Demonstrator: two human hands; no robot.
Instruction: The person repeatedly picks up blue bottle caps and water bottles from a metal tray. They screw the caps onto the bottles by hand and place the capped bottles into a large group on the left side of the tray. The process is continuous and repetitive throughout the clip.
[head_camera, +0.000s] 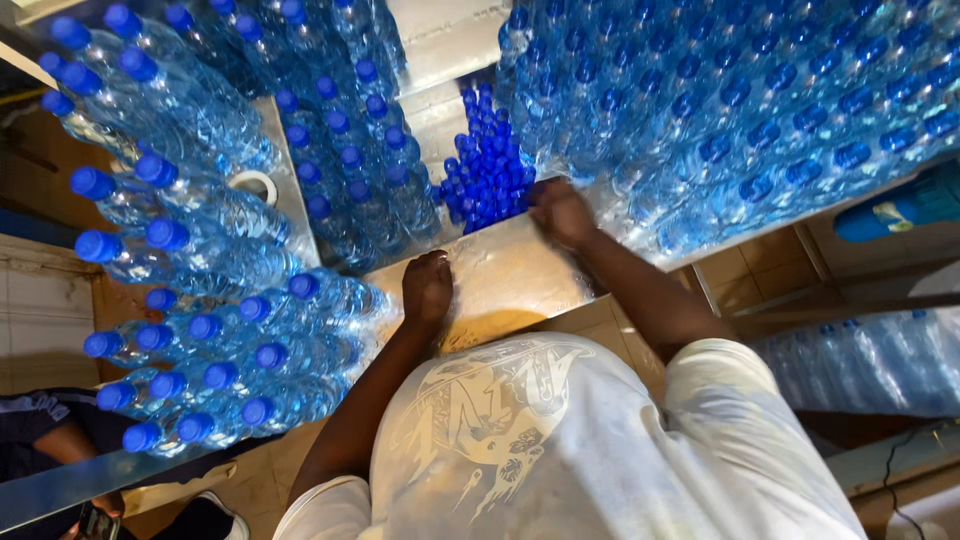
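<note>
Working at a steel table (510, 285), hemmed in by capped bottles (720, 110) on 3 sides. Loose blue caps (487, 165) heaped in the gap between the bottle blocks, at the far end of the table.

Right hand (562, 212) down at the near right corner of that heap, touching or just beside the caps and close against the nearest bottles. Fingers curled under; cannot tell whether closed on a cap or empty. Left hand (427, 287) balled into a loose fist, knuckles resting on bare table, apart from the heap, with nothing visible in its grip.

White ring (257, 186) lying among the bottles on the left. Another person (45, 435) in dark clothes at the lower left, well apart.

Judged step: picking at the caps with the right hand, bracing on the table with the left.

For a next move, needed: a clean pinch on 1 cap, or a small scoop, lifted straight out of the narrow gap without nudging the bottles crowding both sides. Left hand free to steady or receive. Likely risks: caps scattering onto the table, or a bottle tipped by the wrist.
</note>
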